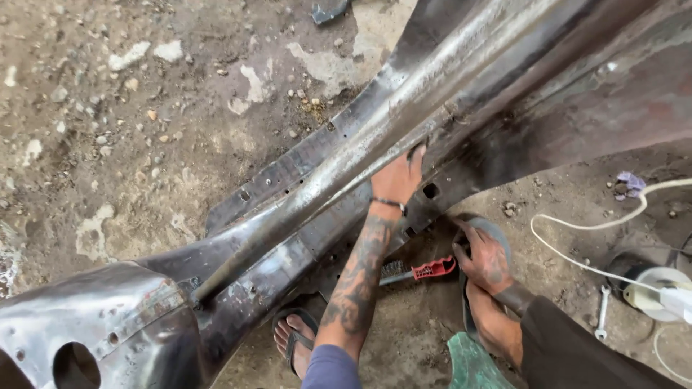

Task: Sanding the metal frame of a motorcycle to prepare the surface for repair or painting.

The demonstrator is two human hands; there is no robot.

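Observation:
A long, rusty sheet-metal body panel (447, 86) lies slanted across the dirt floor from lower left to upper right. My left hand (400, 176), on a tattooed forearm with a dark wristband, reaches up to the panel's middle, fingers hooked against a ridge beside a small hole. My right hand is out of the picture. A wire brush with a red handle (431, 270) lies on the ground just right of my forearm, untouched. My feet are in flip-flops, one (292, 338) below the panel and one (486, 259) right of the brush.
A white cable (577, 227) loops over the ground at right toward a white reel (659, 288). A small spanner (602, 313) lies beside it. The panel's rounded end with holes (79, 338) fills the lower left. Stones litter the dirt.

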